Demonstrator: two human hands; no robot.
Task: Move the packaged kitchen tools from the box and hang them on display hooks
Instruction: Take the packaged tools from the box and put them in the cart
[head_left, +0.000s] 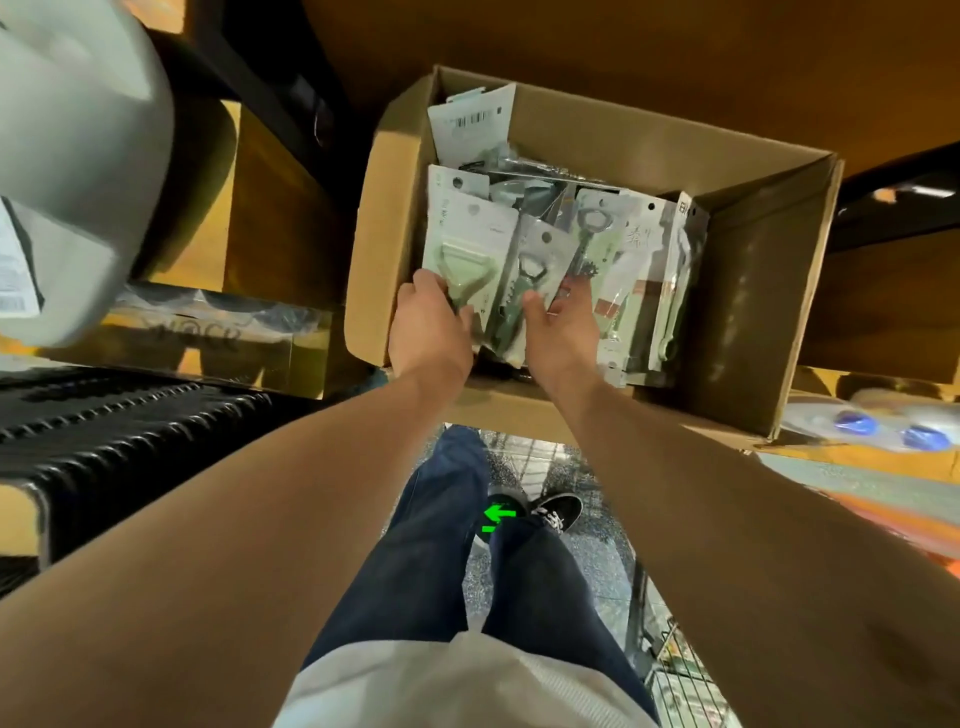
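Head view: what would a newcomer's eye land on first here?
The open cardboard box ahead, packed with carded kitchen tools, draws the eye. Both hands are in it: the left hand grips a green peeler pack, the right hand reaches among bottle-opener packs. Below, a green arrow glows beside a black shoe.

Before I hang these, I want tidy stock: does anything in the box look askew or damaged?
The packs lie in an overlapping jumble in the box. One barcode pack at the far left leans back side out. No tears or spills show.
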